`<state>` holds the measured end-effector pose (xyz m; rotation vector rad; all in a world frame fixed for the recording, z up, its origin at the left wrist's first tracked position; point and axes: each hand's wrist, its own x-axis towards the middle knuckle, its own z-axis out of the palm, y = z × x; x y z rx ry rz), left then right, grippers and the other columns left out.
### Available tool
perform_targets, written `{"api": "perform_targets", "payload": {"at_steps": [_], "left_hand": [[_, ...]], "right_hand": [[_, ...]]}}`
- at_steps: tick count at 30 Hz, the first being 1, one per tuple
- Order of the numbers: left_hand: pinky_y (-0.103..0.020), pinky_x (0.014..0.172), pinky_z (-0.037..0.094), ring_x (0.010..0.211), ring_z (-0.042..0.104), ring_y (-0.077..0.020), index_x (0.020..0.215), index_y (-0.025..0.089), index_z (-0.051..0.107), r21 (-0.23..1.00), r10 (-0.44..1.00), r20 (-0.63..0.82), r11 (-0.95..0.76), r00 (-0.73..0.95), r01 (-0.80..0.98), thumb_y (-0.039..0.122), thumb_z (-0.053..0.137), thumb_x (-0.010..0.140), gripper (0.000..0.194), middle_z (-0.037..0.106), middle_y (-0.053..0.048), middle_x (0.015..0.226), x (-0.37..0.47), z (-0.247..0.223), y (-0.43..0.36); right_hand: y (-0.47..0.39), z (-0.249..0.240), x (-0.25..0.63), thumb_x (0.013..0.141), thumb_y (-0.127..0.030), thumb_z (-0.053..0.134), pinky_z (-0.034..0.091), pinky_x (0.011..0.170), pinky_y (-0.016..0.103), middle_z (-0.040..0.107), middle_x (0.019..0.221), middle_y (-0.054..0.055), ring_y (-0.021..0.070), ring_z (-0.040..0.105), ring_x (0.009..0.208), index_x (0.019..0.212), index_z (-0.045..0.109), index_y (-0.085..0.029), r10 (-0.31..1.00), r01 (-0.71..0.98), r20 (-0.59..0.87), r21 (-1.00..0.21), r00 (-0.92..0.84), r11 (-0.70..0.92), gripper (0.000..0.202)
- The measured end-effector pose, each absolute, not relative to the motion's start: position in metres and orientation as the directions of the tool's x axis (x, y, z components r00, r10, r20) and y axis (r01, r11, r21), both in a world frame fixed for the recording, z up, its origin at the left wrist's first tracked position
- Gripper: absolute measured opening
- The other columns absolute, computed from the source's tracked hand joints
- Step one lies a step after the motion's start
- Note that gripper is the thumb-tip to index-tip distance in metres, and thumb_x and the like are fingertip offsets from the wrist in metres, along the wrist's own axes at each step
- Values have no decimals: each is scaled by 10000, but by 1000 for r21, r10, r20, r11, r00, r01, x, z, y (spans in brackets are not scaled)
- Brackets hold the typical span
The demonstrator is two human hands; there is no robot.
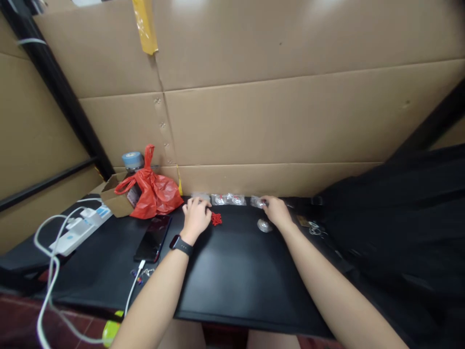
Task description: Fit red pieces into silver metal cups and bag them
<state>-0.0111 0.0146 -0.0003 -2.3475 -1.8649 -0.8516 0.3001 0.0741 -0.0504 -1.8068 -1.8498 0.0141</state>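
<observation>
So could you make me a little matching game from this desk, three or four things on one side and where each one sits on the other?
Things:
1. red plastic bag
2. phone
3. red knotted cord
4. power strip

Places:
A. far left of the black desk mat, white cables plugged in
B. beside the left hand
C. against the cardboard wall, next to a small box
D. flat on the desk, left of the left wrist

Pairs: 1-C, 2-D, 3-B, 4-A

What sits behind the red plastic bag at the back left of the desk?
Behind the red plastic bag a blue-capped jar rises from an open cardboard box. The bag covers the jar's lower body and the box's inside.
</observation>
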Motion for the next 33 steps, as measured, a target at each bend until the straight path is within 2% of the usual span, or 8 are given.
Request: {"api": "perform_targets", "payload": {"at_steps": [5,8,12,16,18,21,26,33], "left_hand": [[-402,923,374,1121,497,-238,892,234,665,328,867,329,-476,373,816,241,573,857,99,608,-38,1121,-15,-2,16],[-391,951,363,1136,495,-233,915,229,661,344,840,296,-538,455,770,264,638,820,104,603,-33,1130,-16,-2,16],[-399,959,345,1144,488,-242,979,243,669,312,809,314,-582,497,751,290,665,813,173,608,-33,1136,-15,-3,14],[-417,939,325,1185,456,-272,955,251,694,252,811,353,-563,467,787,245,704,773,183,616,-40,1142,-12,-8,14],[-408,921,329,1177,459,-267,932,255,707,254,809,354,-566,469,784,232,707,777,156,618,-38,1134,-11,-11,14],[-396,900,337,1154,471,-256,881,253,713,247,804,368,-569,468,784,219,687,808,85,621,-35,1116,-8,-14,13],[-400,892,336,1123,485,-256,819,227,698,222,813,382,-543,440,810,189,656,835,59,636,-50,1093,-4,-12,11],[-401,898,314,1111,513,-253,847,223,656,263,808,417,-545,416,796,185,608,865,64,679,-43,1037,-1,-3,7]], "right_hand": [[80,-52,295,827,-189,587,485,852,324,695,999,116,236,645,938,959,688,-156,880,824,474,-489,-25,287,169],[70,-45,297,857,-248,550,493,813,325,693,945,107,224,646,872,904,687,-157,860,791,509,-510,-37,336,171],[45,-33,306,833,-342,610,495,747,307,707,936,77,185,639,733,937,703,-173,923,753,327,-551,-200,359,219],[25,-25,313,698,-443,760,492,711,281,705,1013,74,174,627,744,1068,699,-180,937,729,117,-599,-329,331,458],[23,-23,314,658,-419,790,487,716,273,706,1001,67,174,625,761,1093,695,-181,933,734,75,-597,-352,325,505],[24,-21,314,651,-366,792,482,710,269,711,965,56,171,624,755,1077,703,-181,933,747,72,-579,-352,326,473],[23,-16,313,682,-317,773,496,705,263,733,929,51,170,656,742,1037,710,-183,950,751,88,-592,-301,293,384],[16,-7,311,733,-277,725,506,699,261,756,899,49,176,687,735,978,722,-190,949,764,112,-569,-296,305,260]]}}
